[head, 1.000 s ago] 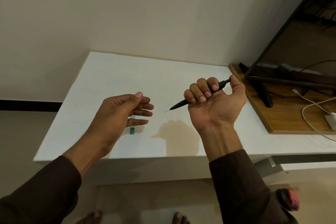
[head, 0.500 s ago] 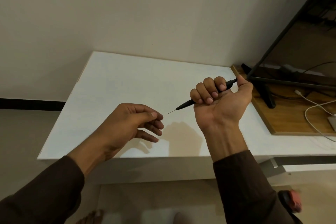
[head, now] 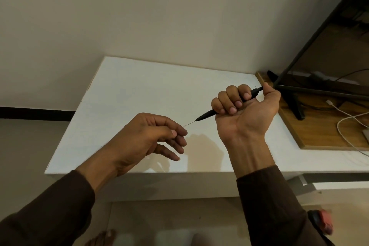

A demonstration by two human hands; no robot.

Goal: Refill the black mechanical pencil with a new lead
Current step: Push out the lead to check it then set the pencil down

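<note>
My right hand (head: 246, 114) is fisted around the black mechanical pencil (head: 207, 115), thumb on its rear cap, tip pointing left and down. A thin lead (head: 189, 124) sticks out of the tip. My left hand (head: 151, 138) reaches the lead's free end, thumb and forefinger pinched at it, other fingers spread. Both hands hover above the white table (head: 149, 90). The green lead case seen earlier is hidden under my left hand.
A wooden board (head: 319, 130) lies at the table's right, carrying a black monitor stand (head: 293, 104) and a white cable (head: 343, 124). A plain wall rises behind the table. The floor and toes show below the table's front edge.
My left hand has moved right and up from over the green case to the lead's end, fingers closing into a pinch. My right hand with the pencil shifted slightly right.
</note>
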